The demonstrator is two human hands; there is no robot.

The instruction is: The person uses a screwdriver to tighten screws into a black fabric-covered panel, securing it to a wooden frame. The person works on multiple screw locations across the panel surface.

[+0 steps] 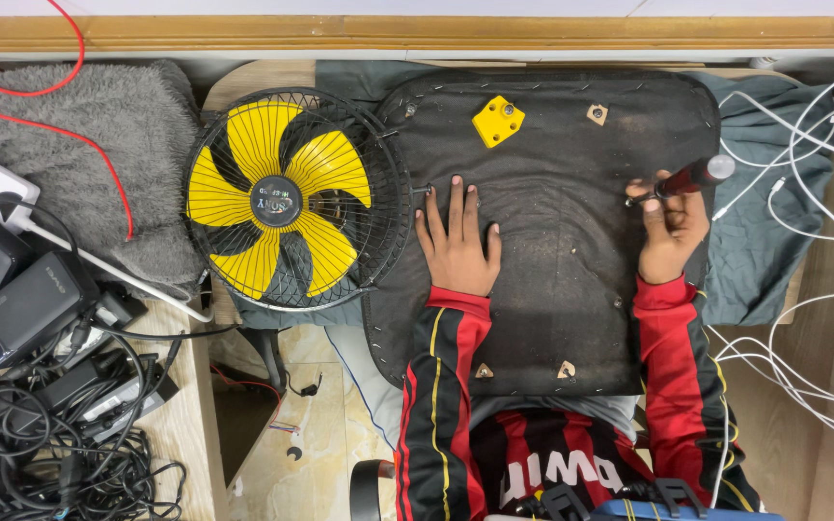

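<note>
Head view: my left hand (458, 241) lies flat, released, on the stiff black panel (552, 232); right hand (670, 227) grips a light screwdriver (689, 178) by its handle.

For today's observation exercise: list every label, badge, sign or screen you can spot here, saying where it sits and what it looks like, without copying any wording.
Round badge: hub of the yellow-bladed fan, dark with pale lettering.
Power adapters: left edge, black rounded blocks with faint grey markings.
Shirt print: bottom centre, white letters on red and black.
No screens or signs. The left hand lies flat on the black panel; the right hand grips a red-handled tool.
</note>
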